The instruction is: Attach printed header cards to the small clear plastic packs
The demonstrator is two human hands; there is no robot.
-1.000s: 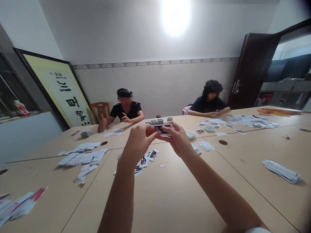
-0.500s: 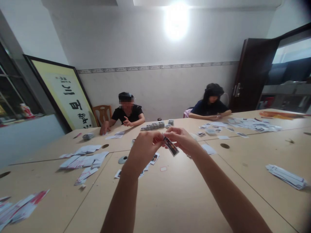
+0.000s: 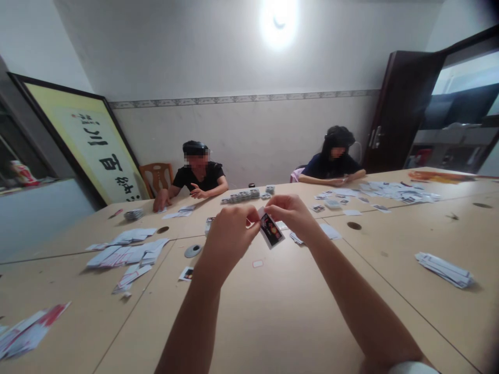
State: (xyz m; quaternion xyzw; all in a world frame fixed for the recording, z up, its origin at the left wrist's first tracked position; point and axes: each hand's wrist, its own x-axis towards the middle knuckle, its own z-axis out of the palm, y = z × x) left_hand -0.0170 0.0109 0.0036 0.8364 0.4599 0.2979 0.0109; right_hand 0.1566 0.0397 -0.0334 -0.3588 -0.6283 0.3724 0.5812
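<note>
A small printed card with a dark picture and pale border hangs tilted above the table, pinched at its upper edge by both hands. My left hand is closed on its left corner, back of the hand toward me. My right hand grips the top right part between thumb and fingers. Below the hands, a small white label with a red outline lies on the table. Another picture card lies beside my left wrist, partly hidden by it. A round grey disc rests just behind that card.
White paper strips lie in piles at the left, with another bundle at the right. Stacked cards stand at the far middle. Two people sit across the table, one near scattered cards.
The card in my hands has turned so that its picture faces me more fully. My hands have come slightly nearer each other, and the whole view has shifted a little.
</note>
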